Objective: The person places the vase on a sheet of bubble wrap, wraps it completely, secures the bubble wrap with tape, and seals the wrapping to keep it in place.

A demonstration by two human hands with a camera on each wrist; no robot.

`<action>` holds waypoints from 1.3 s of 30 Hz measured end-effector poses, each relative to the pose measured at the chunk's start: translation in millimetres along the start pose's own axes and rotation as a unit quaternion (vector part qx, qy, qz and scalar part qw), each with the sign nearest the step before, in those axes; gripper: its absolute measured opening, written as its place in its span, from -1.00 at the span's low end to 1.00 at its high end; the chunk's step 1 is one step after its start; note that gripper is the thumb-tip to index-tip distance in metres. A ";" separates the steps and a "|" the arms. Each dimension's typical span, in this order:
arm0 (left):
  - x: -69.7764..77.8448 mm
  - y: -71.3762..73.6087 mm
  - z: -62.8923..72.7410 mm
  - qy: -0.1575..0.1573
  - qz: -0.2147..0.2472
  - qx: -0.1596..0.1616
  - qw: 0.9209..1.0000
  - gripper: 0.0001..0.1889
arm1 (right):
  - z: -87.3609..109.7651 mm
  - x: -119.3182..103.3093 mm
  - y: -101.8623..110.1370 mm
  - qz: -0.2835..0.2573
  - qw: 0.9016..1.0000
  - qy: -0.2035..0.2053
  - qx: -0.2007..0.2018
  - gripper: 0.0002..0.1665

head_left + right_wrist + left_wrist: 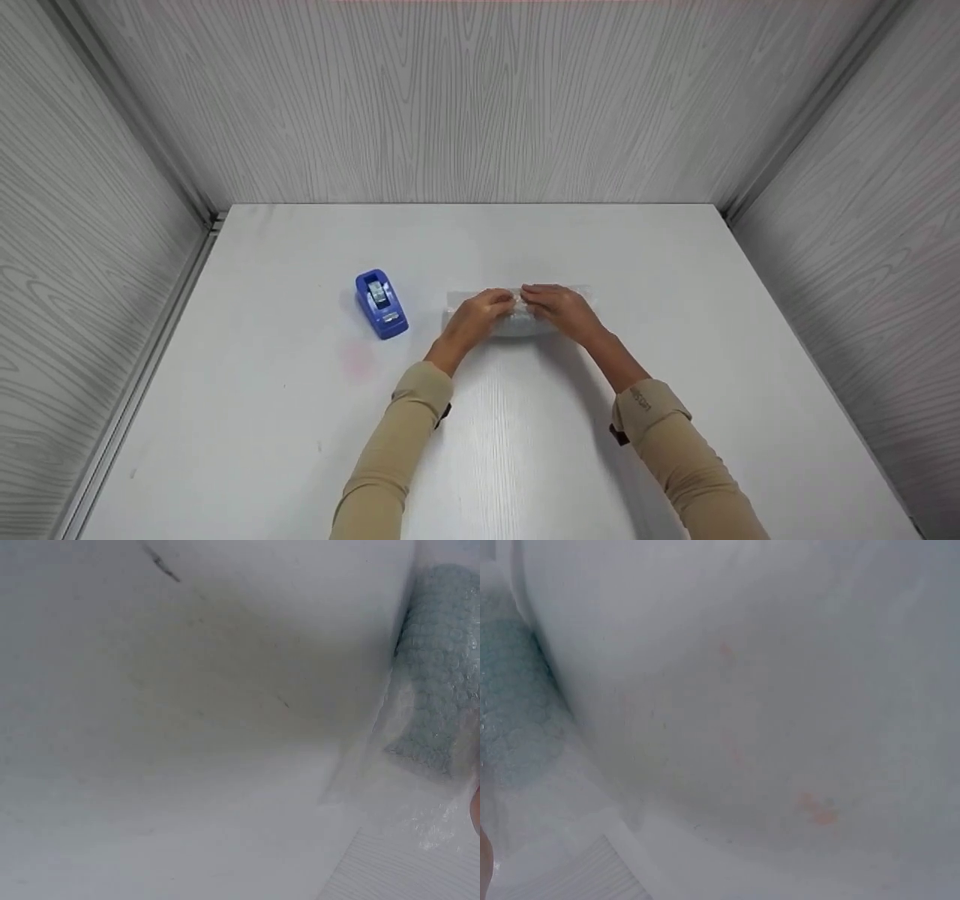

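A roll of clear bubble wrap (517,328) lies crosswise in the middle of the white table, with something blue-green showing through it. My left hand (477,315) pinches its upper edge left of the middle, fingertips bent inward. Close beside it, my right hand (568,311) pinches the same edge, its fingers pointing left. In the left wrist view the bubble wrap (517,705) shows at the left border, its loose flat end sticking out past the blue-green part. The right wrist view has the other end of the bubble wrap (433,682) at the right border, with a fingertip at the edge.
A blue tape dispenser (382,304) with a roll of tape stands on the table (315,420) left of the hands. Grey wood-grain panels (465,105) enclose the table at the back and both sides.
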State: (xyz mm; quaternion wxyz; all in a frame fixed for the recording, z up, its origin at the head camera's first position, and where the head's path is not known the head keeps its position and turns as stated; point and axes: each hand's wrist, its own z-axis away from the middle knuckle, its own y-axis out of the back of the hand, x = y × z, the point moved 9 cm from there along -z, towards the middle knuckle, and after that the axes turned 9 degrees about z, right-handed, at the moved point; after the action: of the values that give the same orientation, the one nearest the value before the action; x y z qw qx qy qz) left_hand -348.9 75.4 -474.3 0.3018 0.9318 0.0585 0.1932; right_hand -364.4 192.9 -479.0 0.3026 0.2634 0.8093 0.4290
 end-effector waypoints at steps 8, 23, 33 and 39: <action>2.6 -3.3 0.8 -0.004 -0.052 -0.021 0.998 -0.81 | -1.4 -2.7 0.8 -0.006 1.000 0.010 -0.019 -0.62; -46.7 101.4 34.7 0.306 -0.017 0.225 0.925 -0.82 | -4.9 -2.2 -1.5 0.013 0.999 0.003 -0.039 -0.62; -75.8 137.3 153.5 0.634 0.046 0.365 0.680 -0.79 | -2.3 -2.8 -0.1 0.018 0.999 0.001 -0.030 -0.62; -80.7 120.1 166.7 0.650 0.054 0.320 0.687 -0.75 | -1.9 -4.2 1.9 -0.005 1.000 -0.004 -0.024 -0.63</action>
State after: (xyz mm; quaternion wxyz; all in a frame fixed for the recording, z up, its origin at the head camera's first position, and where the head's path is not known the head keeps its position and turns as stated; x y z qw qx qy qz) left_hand -358.0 -130.2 -554.2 -0.1390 0.6146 0.2482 0.7357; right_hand -362.7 189.9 -475.4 0.3143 0.2534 0.7989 0.4459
